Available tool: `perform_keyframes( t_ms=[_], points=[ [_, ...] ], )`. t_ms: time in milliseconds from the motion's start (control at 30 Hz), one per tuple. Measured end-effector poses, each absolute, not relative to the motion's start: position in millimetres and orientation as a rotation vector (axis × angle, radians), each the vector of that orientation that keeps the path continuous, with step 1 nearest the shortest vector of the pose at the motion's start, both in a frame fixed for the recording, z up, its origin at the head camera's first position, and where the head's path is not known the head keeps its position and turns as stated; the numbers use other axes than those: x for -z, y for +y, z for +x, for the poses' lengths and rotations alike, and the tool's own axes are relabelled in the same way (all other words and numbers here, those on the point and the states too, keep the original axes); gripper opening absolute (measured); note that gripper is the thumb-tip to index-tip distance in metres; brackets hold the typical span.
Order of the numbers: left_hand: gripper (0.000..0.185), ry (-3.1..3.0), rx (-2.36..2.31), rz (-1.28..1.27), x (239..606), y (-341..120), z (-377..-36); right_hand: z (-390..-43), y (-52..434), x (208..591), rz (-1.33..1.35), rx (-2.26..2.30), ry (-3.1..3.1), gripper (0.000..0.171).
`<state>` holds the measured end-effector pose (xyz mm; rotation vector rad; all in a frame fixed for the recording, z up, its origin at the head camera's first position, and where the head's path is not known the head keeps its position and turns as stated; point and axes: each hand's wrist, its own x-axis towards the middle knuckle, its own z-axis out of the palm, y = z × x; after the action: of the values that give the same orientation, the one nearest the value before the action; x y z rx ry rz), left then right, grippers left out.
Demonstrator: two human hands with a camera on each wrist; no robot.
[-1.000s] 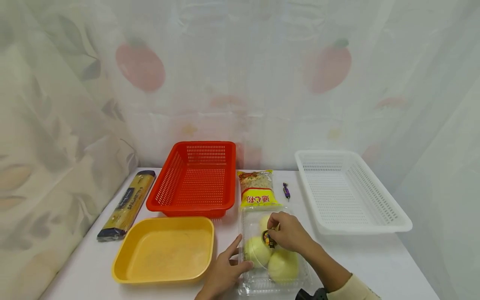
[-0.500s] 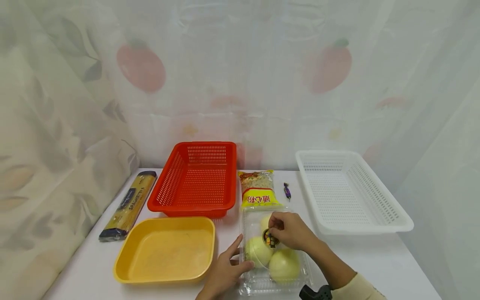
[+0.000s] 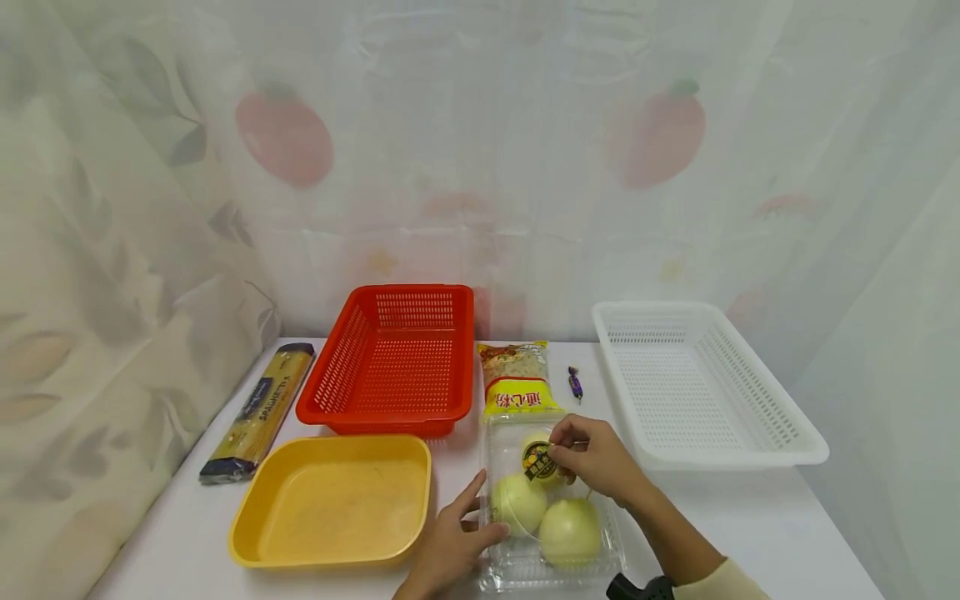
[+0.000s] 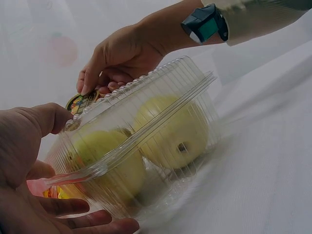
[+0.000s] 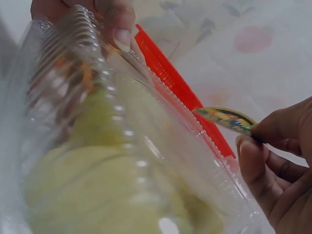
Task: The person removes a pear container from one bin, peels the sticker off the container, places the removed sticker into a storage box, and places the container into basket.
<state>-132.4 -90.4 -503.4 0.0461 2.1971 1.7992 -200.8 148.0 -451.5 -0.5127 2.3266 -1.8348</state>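
Observation:
A clear plastic clamshell box [image 3: 555, 575] stands at the table's front, with several round, pale yellow-green pears [image 3: 570, 532] inside. My right hand [image 3: 600, 460] pinches a round black-and-gold sticker [image 3: 537, 461] between thumb and fingertips, above the lid. In the right wrist view the sticker [image 5: 226, 120] is seen nearly edge-on, slightly curled. My left hand [image 3: 456, 533] touches the box's left side, its thumb laid on the lid's edge and its other fingers extended beside the wall. The left wrist view shows the box [image 4: 146, 131] with its lid down.
A yellow tray [image 3: 330, 558] sits to the left, a red basket [image 3: 386, 417] behind it. A spaghetti pack [image 3: 258, 412] lies far left. Behind the box are a macaroni bag [image 3: 517, 375] and a purple-wrapped candy [image 3: 574, 383]. A white basket [image 3: 720, 458] stands at right.
My right hand has lifted slightly and tilted, bringing the sticker up off the lid with its printed face more in view. The left hand and the box hold their place.

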Motion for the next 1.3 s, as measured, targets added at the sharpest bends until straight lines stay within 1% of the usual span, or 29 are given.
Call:
perform_keyframes(
  t_ms=[133, 300, 800, 1000, 1300],
  points=[
    [0.085, 2.195, -1.802, 0.046, 503.1, -90.2, -132.2, -197.1, 148.5, 453.3, -0.386, 1.927, 2.264, 0.01],
    [0.086, 2.183, -1.815, 0.038, 502.5, -90.0, -132.4, -190.7, 150.0, 453.9, -0.316, 2.003, 2.25, 0.015],
    [0.084, 2.199, -1.8, 0.048, 504.0, -91.3, -132.8, -166.9, 140.7, 454.7, 0.064, 2.285, 2.113, 0.013],
    [0.084, 2.203, -1.797, 0.048, 500.4, -92.5, -131.9, -163.4, 137.6, 452.1, 0.107, 2.331, 2.101, 0.013],
    [0.081, 2.144, -1.932, 0.073, 487.3, -97.6, -122.5, -161.0, 137.1, 450.2, 0.126, 2.342, 2.109, 0.013]
  ],
)
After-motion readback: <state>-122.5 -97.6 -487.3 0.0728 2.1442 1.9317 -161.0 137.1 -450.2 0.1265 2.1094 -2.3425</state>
